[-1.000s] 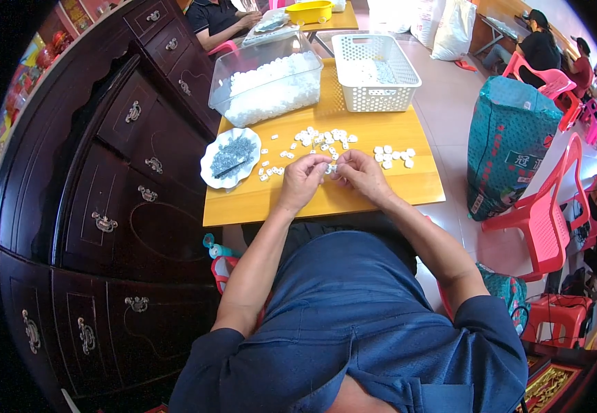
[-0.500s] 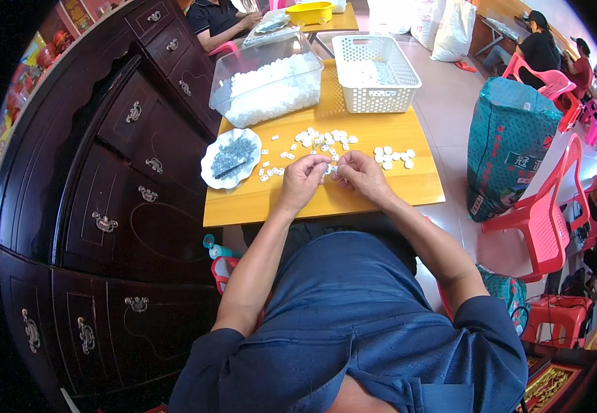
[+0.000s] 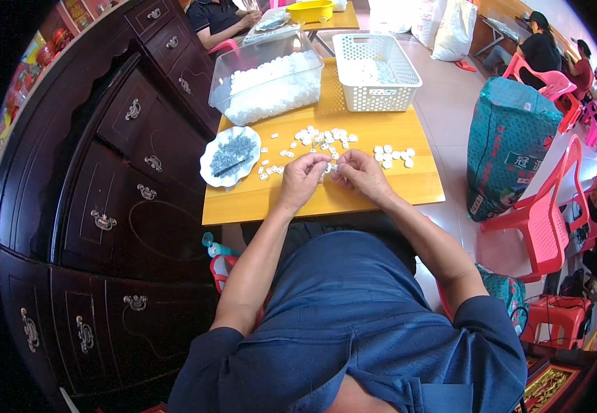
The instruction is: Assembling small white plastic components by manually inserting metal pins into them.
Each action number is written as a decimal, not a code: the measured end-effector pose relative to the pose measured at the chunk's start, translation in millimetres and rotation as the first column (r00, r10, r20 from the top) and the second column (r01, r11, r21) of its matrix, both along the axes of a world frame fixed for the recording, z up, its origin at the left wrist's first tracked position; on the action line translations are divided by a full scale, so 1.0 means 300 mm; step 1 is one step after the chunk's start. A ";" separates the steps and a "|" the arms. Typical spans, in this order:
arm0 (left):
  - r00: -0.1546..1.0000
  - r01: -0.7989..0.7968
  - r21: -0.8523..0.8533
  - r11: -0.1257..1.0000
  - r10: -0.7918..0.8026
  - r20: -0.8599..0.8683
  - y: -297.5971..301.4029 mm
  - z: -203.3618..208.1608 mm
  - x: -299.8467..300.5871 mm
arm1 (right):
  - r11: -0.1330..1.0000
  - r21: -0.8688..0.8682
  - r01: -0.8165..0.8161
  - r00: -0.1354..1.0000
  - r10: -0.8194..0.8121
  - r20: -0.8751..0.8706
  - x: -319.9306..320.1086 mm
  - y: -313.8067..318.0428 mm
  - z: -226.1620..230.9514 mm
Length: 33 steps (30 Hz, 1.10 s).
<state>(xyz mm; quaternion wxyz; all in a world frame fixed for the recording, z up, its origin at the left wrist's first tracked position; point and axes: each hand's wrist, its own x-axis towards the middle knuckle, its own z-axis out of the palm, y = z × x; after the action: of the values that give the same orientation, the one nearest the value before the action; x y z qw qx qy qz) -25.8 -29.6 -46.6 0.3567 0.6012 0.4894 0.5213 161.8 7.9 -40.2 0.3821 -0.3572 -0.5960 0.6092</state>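
Left hand [image 3: 301,179], right hand [image 3: 366,177] barely moved, fingers [image 3: 349,163] pinching a small white piece [image 3: 333,167]

Navy shirt, short sleeves

The person wears a navy-blue shirt [image 3: 353,296], creased across the belly. Its short sleeves [image 3: 487,337] end near the elbows, one toward 7 o'clock in the view, the other toward 4. A stitched patch pocket [image 3: 448,399] lies toward 5 o'clock, beside an open V neckline. Dark cloth [image 3: 388,229] covers the lap. The left hand [image 3: 303,180] and right hand [image 3: 364,176] are bare.
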 end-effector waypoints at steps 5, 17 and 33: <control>1.000 0.005 -0.012 1.000 -0.005 0.009 0.002 0.003 0.003 | 1.000 -0.003 -0.004 1.000 0.004 -0.011 0.001 0.006 -0.010; 0.999 0.020 -0.046 0.999 -0.019 0.030 0.003 -0.010 0.002 | 1.000 0.011 -0.001 1.000 0.001 0.005 -0.005 -0.005 0.009; 0.498 0.449 -0.027 0.893 -0.225 0.838 0.009 0.035 -0.055 | 0.979 -0.201 0.029 0.943 -0.094 -0.318 0.006 0.041 -0.024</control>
<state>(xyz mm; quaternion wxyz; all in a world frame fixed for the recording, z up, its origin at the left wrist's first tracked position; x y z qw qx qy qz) -42.3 -26.9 -36.2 0.7070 0.3276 0.2001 0.5940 163.4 20.3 -47.4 0.4576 -0.3058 -0.4510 0.7026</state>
